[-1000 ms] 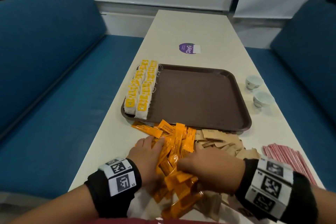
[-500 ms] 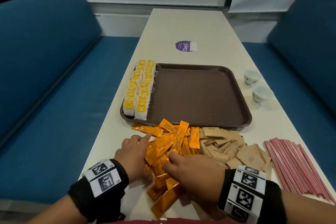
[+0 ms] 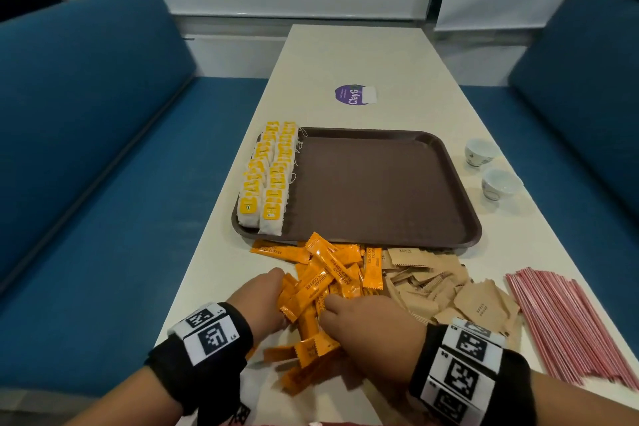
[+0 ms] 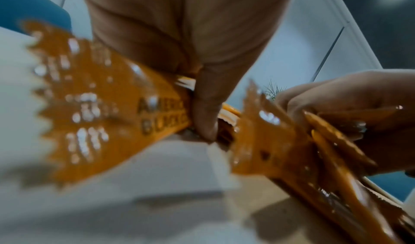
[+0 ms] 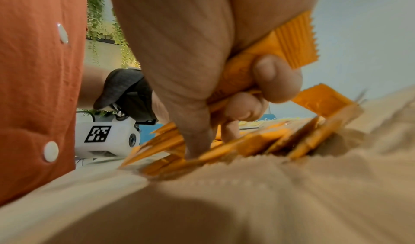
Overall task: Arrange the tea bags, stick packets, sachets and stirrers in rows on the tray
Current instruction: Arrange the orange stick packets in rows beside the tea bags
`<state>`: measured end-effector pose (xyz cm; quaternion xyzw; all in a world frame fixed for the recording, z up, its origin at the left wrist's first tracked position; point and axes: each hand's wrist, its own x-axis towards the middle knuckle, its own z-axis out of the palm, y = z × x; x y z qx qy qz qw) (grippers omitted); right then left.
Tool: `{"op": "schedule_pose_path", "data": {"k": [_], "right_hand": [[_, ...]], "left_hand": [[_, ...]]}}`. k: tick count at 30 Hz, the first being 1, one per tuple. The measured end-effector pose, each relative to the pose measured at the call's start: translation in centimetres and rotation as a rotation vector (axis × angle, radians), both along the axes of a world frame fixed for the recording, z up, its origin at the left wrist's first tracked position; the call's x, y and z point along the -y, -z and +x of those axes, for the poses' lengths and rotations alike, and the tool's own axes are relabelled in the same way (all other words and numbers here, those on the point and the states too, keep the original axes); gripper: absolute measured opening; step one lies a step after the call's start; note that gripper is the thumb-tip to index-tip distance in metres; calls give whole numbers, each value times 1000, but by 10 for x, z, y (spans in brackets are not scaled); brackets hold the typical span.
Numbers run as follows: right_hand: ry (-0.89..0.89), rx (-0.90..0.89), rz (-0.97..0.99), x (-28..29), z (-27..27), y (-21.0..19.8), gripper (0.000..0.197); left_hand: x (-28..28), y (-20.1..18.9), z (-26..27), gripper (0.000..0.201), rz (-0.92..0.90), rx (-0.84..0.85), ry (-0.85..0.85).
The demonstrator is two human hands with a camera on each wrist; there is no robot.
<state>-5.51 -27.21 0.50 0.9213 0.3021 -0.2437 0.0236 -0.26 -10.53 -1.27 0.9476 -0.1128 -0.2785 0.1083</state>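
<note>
orange sticks gathered in both hands

orange sticks (image 3: 325, 290) lie heaped on the near end of the table (image 3: 359, 55), just short of the tray's (image 3: 449, 232) near rim. the left hand (image 3: 260, 304) is at the heap's left side, its fingers curled around a bunch of sticks; the wrist view shows the thumb (image 4: 206, 112) clamped across them. the right hand (image 3: 370, 332) comes in from the right, fingers (image 5: 276, 77) curled around several sticks against the palm. the two hands are close together over the heap.

tea bags (image 3: 268, 176) stand in two rows along the tray's left edge. brown sachets (image 3: 446, 290) lie loose just right of the sticks, and pink stirrers (image 3: 567, 325) lie in a bundle further right. two cups (image 3: 491, 169) sit right of the tray, and a purple sticker (image 3: 351, 95) is stuck on the table beyond it.
</note>
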Motion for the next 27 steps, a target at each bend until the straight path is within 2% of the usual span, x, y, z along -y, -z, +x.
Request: {"op": "schedule_pose_path", "data": {"k": [2,4,6,8,12,17,21,23,24,27], "right_hand": [[-8,1,-6,0,0,-1,52],[15,23,1,1,-1,-5,38],[66,47,51,5,0,-9,28],[137,79,125,11,2,-14,28],[310,83,248,28,9,-29,15],[525,99,435,43,28,-51,5],[705,77,694,45,45,-56,9],[775,-5,829,39,52,-56,10],[813,-68,896,36,55,-56,11],[922,-240,1031,20,64,-56,16]], "left_hand": [[2,2,2,33,-2,-7,-4],[2,5,3,19,-62,-28,-36],[0,6,4,8,-166,-48,-94],[-3,5,4,4,-310,-74,-178],[-13,-8,8,12,-677,-143,-338],[-11,-23,25,16,-1037,-206,-562],[2,-30,35,14,-1185,-220,-617],[12,-34,37,11,-1238,-186,-615],[17,-35,39,19,-1278,-168,-602],[29,-40,45,63,-1336,-161,-504]]}}
